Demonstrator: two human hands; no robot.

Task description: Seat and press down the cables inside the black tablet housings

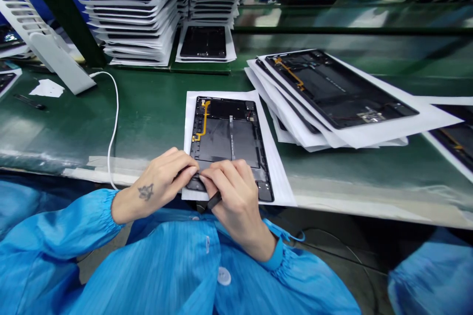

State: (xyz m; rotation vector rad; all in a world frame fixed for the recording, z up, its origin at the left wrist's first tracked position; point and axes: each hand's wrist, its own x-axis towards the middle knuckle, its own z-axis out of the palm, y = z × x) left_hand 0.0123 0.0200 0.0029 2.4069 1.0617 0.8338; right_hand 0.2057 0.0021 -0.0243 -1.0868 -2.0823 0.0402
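Tablet shell (242, 140), one, beneath my left hand (162, 182) and right hand (236, 197), fingers drawn together at its near-left edge; grip unclear to me. Beyond them: stacks (129, 17), two. Right: pile (340, 93), one. Left: white cable (117, 103), one; slatted stand (55, 56), one.

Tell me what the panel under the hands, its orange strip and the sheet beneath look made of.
Panel: plastic or metal, unclear which; dark, satin, from its dull reflections.
Orange strip: probably flexible plastic film, judging by its thin, flat, bent run.
Sheet: likely paper or thin foam; white, matte, with thin edges.
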